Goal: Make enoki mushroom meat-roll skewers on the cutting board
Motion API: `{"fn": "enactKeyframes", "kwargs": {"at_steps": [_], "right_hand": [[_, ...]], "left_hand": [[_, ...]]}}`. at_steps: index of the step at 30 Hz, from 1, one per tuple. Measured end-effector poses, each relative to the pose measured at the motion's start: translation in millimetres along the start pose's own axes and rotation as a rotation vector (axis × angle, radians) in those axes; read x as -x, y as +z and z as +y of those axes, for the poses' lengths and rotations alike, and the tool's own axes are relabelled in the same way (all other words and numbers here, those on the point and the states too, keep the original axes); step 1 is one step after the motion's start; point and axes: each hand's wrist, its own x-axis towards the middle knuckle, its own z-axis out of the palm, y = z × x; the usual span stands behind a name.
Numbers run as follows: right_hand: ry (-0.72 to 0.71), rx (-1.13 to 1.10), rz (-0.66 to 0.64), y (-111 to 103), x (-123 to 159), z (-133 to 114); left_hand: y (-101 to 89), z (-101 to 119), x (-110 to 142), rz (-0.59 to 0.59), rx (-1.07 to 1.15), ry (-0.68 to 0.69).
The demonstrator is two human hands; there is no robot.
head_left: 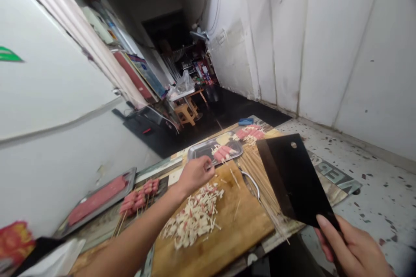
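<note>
Cleaver (294, 177) | clamped in right hand (359, 244), jutting forward-left beyond it | left hand (196, 175) near tray (200, 149), hold unclear

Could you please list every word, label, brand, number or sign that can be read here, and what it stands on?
No text reads with certainty.
Tabletop: large slanted letters, perhaps "V" and "E"; the rest is unclear.
Blue box: too small to read any print.
Red-and-yellow packet: too blurred to read.
</note>
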Motion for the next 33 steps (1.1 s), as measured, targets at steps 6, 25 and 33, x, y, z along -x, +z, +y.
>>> {"fn": "enactKeyframes", "kwargs": {"at_steps": [6,25,33], "right_hand": [[-0.385,0.214,-0.253,15,-30,-28],[-0.840,0.509,-0.972,81,-91,-102],[-0.836,0.549,-1.061,81,-98,-107]], "left_hand": [[0.2,-41,146,0.004,-0.075,0.450],[29.3,-34,250,0.317,0.105,0.355],[55.7,-23,251,0.383,0.141,0.323]]}}
